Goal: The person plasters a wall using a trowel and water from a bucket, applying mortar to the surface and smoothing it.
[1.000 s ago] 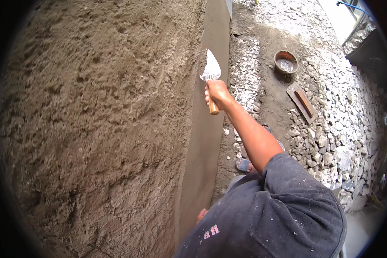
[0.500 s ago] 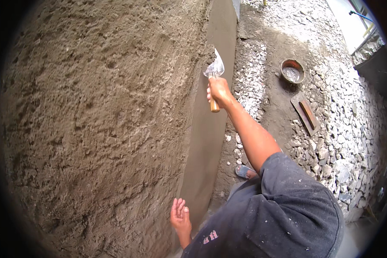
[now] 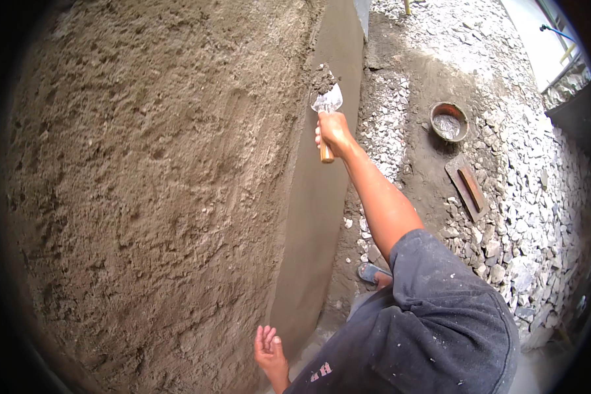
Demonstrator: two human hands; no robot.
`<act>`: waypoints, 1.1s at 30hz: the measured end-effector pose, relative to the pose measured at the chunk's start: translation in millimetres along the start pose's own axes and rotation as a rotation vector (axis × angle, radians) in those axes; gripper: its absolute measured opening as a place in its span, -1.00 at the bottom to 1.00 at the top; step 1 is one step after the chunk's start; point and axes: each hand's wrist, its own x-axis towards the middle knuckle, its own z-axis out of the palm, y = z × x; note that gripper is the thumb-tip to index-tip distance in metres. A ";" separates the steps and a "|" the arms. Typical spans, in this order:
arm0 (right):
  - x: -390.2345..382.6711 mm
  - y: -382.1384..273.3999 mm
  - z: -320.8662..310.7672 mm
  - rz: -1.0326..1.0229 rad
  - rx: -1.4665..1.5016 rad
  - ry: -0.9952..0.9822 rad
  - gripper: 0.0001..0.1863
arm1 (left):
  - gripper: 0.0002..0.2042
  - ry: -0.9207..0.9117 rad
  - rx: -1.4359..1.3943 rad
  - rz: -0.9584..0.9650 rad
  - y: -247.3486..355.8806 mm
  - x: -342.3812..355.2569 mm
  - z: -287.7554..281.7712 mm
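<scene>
My right hand is closed round the wooden handle of a trowel. A lump of wet mortar lies on the trowel's metal blade, which is over the smooth grey-brown band of plaster, close to its border with the rough soil-like surface. Low in the view, my left hand holds nothing. Its fingers are raised and the thumb stands apart, beside the lower end of the smooth band.
A round bucket with grey contents stands on bare ground to the right. Just below it lies a float with a wooden handle. White crushed stone spreads along the right side. My sandalled foot is beside the band.
The trowel has turned so that its blade shows flatter, with more of the mortar in sight. My left hand has dropped a little lower and to the left.
</scene>
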 end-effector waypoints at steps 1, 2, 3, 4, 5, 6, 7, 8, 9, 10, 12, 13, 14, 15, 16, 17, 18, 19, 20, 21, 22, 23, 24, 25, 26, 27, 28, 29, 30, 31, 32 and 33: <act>9.2 -6.9 0.0 -0.001 0.004 0.002 -0.73 | -0.46 0.016 0.014 0.017 2.9 0.6 -1.6; 18.0 -13.8 0.7 0.009 -0.017 0.006 -0.71 | -0.46 0.012 0.016 0.021 6.3 1.9 -2.1; 22.1 -17.1 4.1 0.026 -0.041 0.003 -0.69 | -0.48 0.051 0.051 0.048 16.4 -1.3 -1.3; 22.1 -16.1 6.6 0.029 -0.042 0.001 -0.69 | -0.50 0.088 0.086 0.075 23.0 -1.9 -0.1; 18.8 -11.9 8.4 0.033 -0.054 -0.027 -0.69 | -0.45 0.113 0.112 0.104 23.7 0.5 -3.0; 13.8 -8.6 8.3 0.036 -0.069 -0.051 -0.69 | -0.45 0.112 0.113 0.101 31.6 6.3 -2.0; 8.1 -5.1 3.2 0.002 -0.074 -0.101 -0.68 | -0.49 0.156 0.137 0.178 44.7 11.5 2.2; 9.7 -8.4 -0.2 0.002 -0.079 -0.102 -0.68 | -0.53 0.200 0.162 0.254 59.1 16.8 6.5; 7.7 -15.6 2.3 0.019 -0.082 -0.093 -0.69 | -0.54 0.230 0.181 0.303 76.0 19.8 8.7; 10.2 -21.7 -4.9 0.031 -0.082 -0.064 -0.71 | -0.54 0.223 0.180 0.305 84.4 27.1 7.6; 37.5 -39.9 -9.1 0.012 -0.057 -0.006 -0.70 | -0.53 0.251 0.336 0.507 96.7 37.5 3.4; 53.0 -48.3 -11.3 0.004 -0.048 0.001 -0.70 | -0.53 0.259 0.343 0.503 100.3 38.4 3.1; 65.3 -54.0 -14.5 -0.004 -0.038 0.009 -0.70 | -0.53 0.256 0.340 0.513 104.4 35.9 6.2; 69.9 -53.0 -12.2 -0.002 -0.036 0.007 -0.70 | -0.48 0.260 0.366 0.392 110.9 27.6 12.6; 70.9 -52.6 -11.4 -0.017 -0.081 0.013 -0.70 | -0.40 0.261 0.390 0.269 114.0 19.5 19.9; 70.9 -51.7 -12.3 -0.033 -0.126 0.020 -0.70 | -0.35 0.235 0.340 0.186 108.9 15.8 25.9; 62.2 -45.9 -10.6 -0.040 -0.105 -0.022 -0.70 | -0.35 0.243 0.341 0.183 93.9 13.0 29.0; 49.9 -40.1 -10.7 -0.028 -0.138 -0.091 -0.70 | -0.45 0.249 0.246 0.176 76.3 11.4 33.6; 38.8 -36.1 -10.5 -0.016 -0.170 -0.161 -0.70 | -0.52 0.256 0.152 0.170 60.4 8.4 36.8; 34.1 -39.4 -14.6 -0.006 -0.165 -0.160 -0.68 | -0.49 0.212 0.155 0.131 57.6 8.9 49.0; 39.4 -43.2 -16.7 -0.005 -0.161 -0.159 -0.68 | -0.49 0.211 0.158 0.133 56.9 9.1 57.5; 48.0 -49.6 -17.7 -0.015 -0.119 -0.127 -0.69 | -0.48 0.132 0.147 0.101 55.7 9.2 65.6; 60.2 -55.7 -22.1 -0.026 -0.074 -0.085 -0.70 | -0.47 0.044 0.138 0.072 54.0 12.1 73.5; 73.0 -60.0 -21.5 -0.048 -0.082 -0.028 -0.67 | -0.45 0.040 0.124 0.076 49.7 10.8 77.2; 78.0 -56.7 -21.6 -0.048 -0.074 -0.022 -0.67 | -0.45 0.034 0.130 0.081 46.6 10.0 78.3; 80.5 -51.9 -16.5 -0.057 -0.084 -0.019 -0.65 | -0.45 0.049 0.127 0.053 42.3 6.7 79.1; 81.1 -50.7 -13.0 -0.071 -0.099 -0.015 -0.63 | -0.45 0.061 0.118 0.024 40.9 3.9 84.1; 70.8 -39.0 -10.0 -0.126 -0.189 -0.044 -0.60 | -0.45 0.075 0.101 -0.007 40.2 2.9 89.8; 51.4 -29.6 -4.0 -0.091 -0.161 -0.095 -0.64 | -0.45 0.081 0.103 -0.016 34.9 0.1 93.6; 32.4 -24.7 -6.6 -0.014 -0.104 -0.146 -0.66 | -0.44 0.077 0.084 -0.062 26.7 -0.6 97.6; 18.1 -26.5 -14.3 0.057 -0.047 -0.189 -0.68 | -0.44 0.065 0.062 -0.104 19.3 0.7 103.5; 5.7 -32.6 -20.9 0.056 -0.048 -0.190 -0.68 | -0.42 0.036 0.092 -0.127 14.6 -0.6 107.9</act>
